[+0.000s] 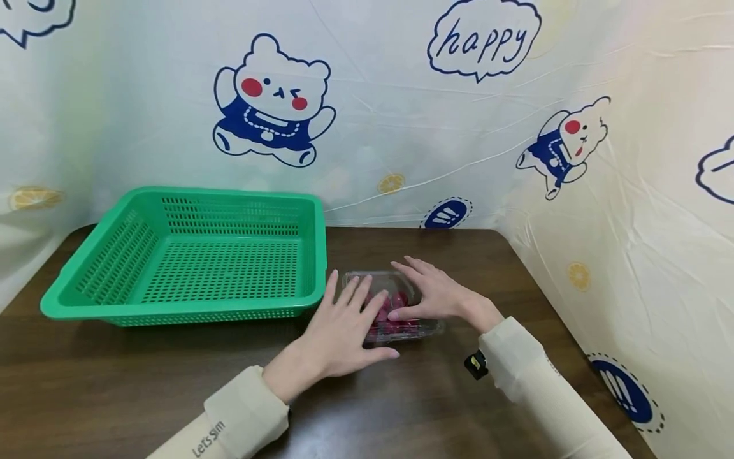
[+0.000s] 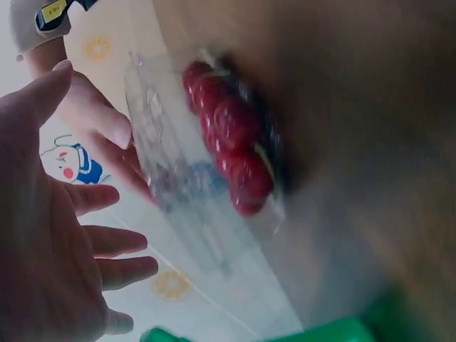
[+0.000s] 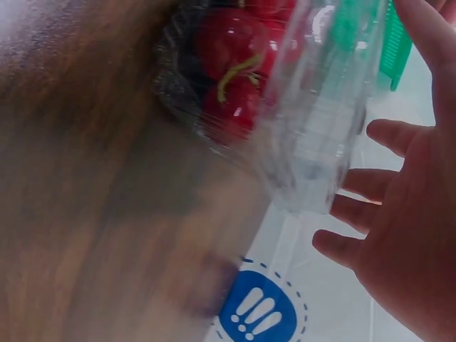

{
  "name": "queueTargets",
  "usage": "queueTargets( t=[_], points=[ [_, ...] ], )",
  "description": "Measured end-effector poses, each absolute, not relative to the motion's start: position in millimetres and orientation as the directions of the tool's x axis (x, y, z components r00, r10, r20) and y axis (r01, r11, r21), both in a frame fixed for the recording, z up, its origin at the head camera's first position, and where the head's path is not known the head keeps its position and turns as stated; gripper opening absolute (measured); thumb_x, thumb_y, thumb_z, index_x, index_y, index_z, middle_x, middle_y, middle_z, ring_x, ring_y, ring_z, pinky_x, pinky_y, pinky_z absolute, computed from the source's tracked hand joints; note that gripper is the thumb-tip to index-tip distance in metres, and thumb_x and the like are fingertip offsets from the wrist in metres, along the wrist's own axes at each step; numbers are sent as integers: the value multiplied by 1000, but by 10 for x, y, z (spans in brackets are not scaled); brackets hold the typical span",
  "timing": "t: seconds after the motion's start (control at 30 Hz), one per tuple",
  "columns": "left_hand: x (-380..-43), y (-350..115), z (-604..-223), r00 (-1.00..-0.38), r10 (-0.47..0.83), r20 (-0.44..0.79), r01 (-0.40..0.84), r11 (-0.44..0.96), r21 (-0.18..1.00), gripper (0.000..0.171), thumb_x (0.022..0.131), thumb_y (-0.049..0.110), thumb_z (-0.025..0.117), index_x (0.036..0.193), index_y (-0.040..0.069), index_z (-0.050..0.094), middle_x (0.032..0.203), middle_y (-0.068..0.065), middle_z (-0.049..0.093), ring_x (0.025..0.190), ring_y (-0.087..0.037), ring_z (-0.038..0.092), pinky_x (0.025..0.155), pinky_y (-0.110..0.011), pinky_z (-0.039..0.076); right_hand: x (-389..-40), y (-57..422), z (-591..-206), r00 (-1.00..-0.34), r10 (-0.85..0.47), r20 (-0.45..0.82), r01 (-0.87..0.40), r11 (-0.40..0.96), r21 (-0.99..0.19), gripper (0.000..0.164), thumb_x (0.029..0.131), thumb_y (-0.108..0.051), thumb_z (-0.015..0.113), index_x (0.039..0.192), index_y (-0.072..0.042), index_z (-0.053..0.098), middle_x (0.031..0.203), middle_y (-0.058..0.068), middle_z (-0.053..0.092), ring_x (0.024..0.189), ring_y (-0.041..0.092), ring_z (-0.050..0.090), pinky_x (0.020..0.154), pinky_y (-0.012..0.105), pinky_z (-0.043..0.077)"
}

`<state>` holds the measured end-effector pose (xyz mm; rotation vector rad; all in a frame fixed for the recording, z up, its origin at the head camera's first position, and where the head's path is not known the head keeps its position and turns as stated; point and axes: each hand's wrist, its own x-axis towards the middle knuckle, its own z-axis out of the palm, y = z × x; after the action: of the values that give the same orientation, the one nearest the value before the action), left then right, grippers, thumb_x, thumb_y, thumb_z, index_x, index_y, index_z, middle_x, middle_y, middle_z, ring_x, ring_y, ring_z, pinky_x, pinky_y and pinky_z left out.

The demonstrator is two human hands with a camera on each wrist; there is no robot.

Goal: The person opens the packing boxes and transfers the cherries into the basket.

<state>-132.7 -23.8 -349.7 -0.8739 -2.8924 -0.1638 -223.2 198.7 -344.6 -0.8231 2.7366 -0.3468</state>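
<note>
So the clear plastic box (image 1: pixel 385 284) with the red cherries (image 1: pixel 395 327) inside sits on the bench (image 1: pixel 401 408), just right of the green basket (image 1: pixel 183 311). Both hands are free of any grip here: the left hand (image 1: pixel 341 328) spreads its fingers over the box's left side, and the right hand (image 1: pixel 432 290) has loose, mostly straight fingers by the right side. Can't really tell if any fingertips touch the plastic; the wrist views make it look super close. My guess is it's pretty light, with thin, flexy walls that dent if you squeeze, and kinda slick. The fruit probably rolls around when tilted and bruises easily, so keep it level. I'd take it from both sides, low down by the bottom tray, fingers spread, rather than pinching up top, since I can't see whether the lid is latched.
</note>
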Motion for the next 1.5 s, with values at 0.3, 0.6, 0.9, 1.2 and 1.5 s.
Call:
queueTargets(
  t=[0.3,0.6,0.9,1.2,1.5],
  points=[
    [-1296,-71,-3854,-849,510,141,528,834,160,83,91,64,42,151,7,32,160,-23,20,146,-39,15,116,-63,16,-2227,2011,-3556,-811,-564,-157,-501,808,-310,98,75,-68,62,154,-20,27,161,18,21,144,40,20,108,69,28],
    [-1327,-51,-3995,-840,497,217,529,840,125,63,98,46,44,148,9,36,158,-23,27,145,-38,19,114,-59,29,-2212,2042,-3588,-819,-559,-125,-511,812,-282,99,74,-70,61,153,-20,28,158,19,28,142,39,25,108,68,30],
    [-1356,-94,-3922,-836,530,142,546,830,115,63,98,44,45,150,10,33,160,-21,24,146,-37,16,114,-57,29,-2163,2048,-3610,-824,-556,-114,-517,818,-252,102,72,-72,60,154,-22,26,154,18,34,137,38,33,103,68,37],
    [-1449,-202,-3842,-821,565,87,569,794,216,62,97,39,49,150,10,34,161,-18,21,148,-34,10,115,-59,25,-2103,2043,-3591,-837,-529,-136,-499,842,-203,112,67,-79,58,155,-22,20,154,18,33,136,38,34,106,66,34],
    [-1458,-180,-3848,-842,535,72,535,809,245,59,96,38,51,149,18,35,157,-17,25,145,-40,13,112,-68,21,-1969,2030,-3578,-854,-508,-111,-488,857,-163,113,68,-80,56,154,-15,23,153,17,33,135,38,34,104,64,37]
  ],
)
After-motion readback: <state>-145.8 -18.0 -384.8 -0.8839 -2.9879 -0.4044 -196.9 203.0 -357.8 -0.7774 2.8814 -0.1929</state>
